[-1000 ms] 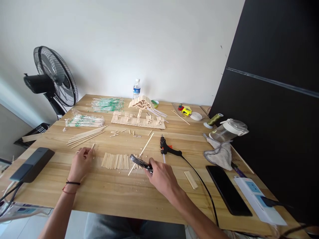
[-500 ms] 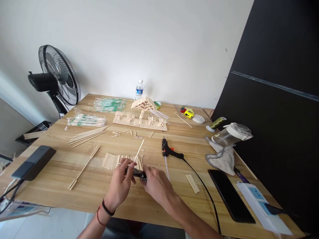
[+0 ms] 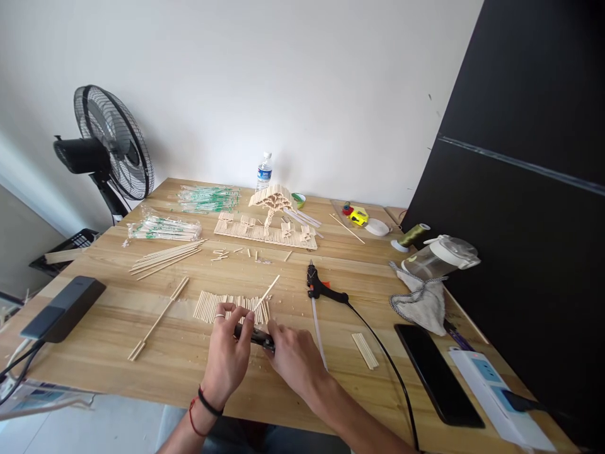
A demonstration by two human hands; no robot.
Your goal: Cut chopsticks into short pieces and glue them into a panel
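My right hand (image 3: 295,362) grips a dark pair of cutters (image 3: 255,335) near the table's front middle. My left hand (image 3: 229,356) pinches a thin wooden stick (image 3: 266,294) that slants up to the right through the cutter's jaws. Both hands meet over a flat row of short cut sticks (image 3: 222,306). A long pair of sticks (image 3: 158,318) lies to the left of my hands. Further back stands a stick-built model (image 3: 269,217) on its flat base.
A black glue gun (image 3: 319,287) with its cord lies right of my hands, a small stick bundle (image 3: 365,350) beside it. A phone (image 3: 437,372), power strip (image 3: 496,391), cloth and jar sit right. Wrapped stick packs (image 3: 163,228), a fan (image 3: 111,154) and a dark box (image 3: 61,309) are left.
My left hand left the long sticks at the left and came over to the cutters, taking hold of the thin stick. My right hand drew the cutters slightly nearer.
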